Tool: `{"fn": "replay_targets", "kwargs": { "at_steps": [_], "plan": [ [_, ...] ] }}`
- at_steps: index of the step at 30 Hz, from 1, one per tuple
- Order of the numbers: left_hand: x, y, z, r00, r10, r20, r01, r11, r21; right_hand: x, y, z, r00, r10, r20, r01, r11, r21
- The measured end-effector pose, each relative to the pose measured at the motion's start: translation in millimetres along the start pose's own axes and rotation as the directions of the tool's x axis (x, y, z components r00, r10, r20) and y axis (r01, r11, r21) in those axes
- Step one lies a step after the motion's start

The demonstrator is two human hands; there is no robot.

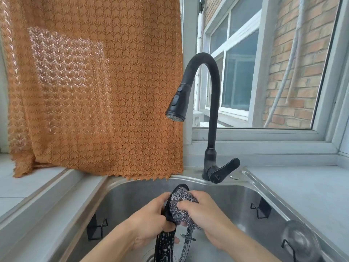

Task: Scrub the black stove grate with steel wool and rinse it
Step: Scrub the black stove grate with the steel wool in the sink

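Scrubbing stage, seen over the sink (245, 188). Nearest the onlooker, the left hand (149, 220) has its grip closed round the black stove grate (164, 242), fingers and thumb wrapped about one bar, holding it upright above the drain near the sink's front edge. Beside it, the right hand (204, 210) has its grip curled over the steel wool (181, 199), pressing the pad against the grate's upper curve, whose tip shows just above the wool. White flecks, probably suds or water drops, dot the lower bar. A thin thread of water hangs from the wool.

Judgement: the work is in mid-scrub, and rinsing is not yet begun, since no stream leaves the spray head. The next move calls for steady pressure along the remaining bars, the left hand turning the grate to expose fresh faces.

Farther back, at the sink's rear rim, stands the black faucet (213, 110) with its lever (224, 169). Behind hangs an orange curtain (94, 91), beside a window (264, 72).
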State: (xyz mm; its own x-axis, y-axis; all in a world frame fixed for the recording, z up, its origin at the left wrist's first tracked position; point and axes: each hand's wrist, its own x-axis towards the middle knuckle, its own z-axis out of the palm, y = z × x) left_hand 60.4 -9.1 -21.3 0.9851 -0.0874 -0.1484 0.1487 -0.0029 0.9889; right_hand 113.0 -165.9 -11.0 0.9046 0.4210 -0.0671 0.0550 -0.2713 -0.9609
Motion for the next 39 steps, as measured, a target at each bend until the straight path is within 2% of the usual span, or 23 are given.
{"fn": "replay_targets", "kwargs": {
  "at_steps": [6, 12, 17, 22, 29, 33, 39],
  "plan": [
    [4, -6, 1, 1.000, -0.013, 0.013, 0.013, 1.000, 0.003, -6, -4, -6, 0.992, 0.108, -0.061, -0.103, 0.991, 0.089],
    [0, -3, 4, 0.998, -0.017, 0.062, 0.017, 1.000, -0.002, -10, -10, -10, 0.996, 0.091, 0.002, -0.091, 0.995, 0.039],
    [-3, -2, 8, 0.998, -0.007, 0.062, 0.004, 0.999, 0.053, -10, -9, -6, 0.999, 0.006, -0.033, -0.007, 0.999, -0.031],
    [-5, 0, 10, 0.999, -0.005, 0.038, 0.003, 0.997, 0.075, -4, -7, -10, 0.997, 0.066, -0.051, -0.065, 0.998, 0.022],
    [-10, 2, 11, 0.995, -0.003, 0.102, -0.024, 0.964, 0.267, 8, -1, -18, 0.977, 0.175, -0.122, -0.145, 0.964, 0.222],
    [-15, 5, 15, 0.987, 0.001, 0.163, -0.066, 0.917, 0.393, 17, 4, -33, 0.942, 0.304, -0.138, -0.233, 0.894, 0.383],
    [-16, 9, 15, 0.971, -0.016, 0.240, -0.123, 0.826, 0.550, 32, 20, -49, 0.883, 0.459, -0.100, -0.345, 0.778, 0.525]
  ]
}}
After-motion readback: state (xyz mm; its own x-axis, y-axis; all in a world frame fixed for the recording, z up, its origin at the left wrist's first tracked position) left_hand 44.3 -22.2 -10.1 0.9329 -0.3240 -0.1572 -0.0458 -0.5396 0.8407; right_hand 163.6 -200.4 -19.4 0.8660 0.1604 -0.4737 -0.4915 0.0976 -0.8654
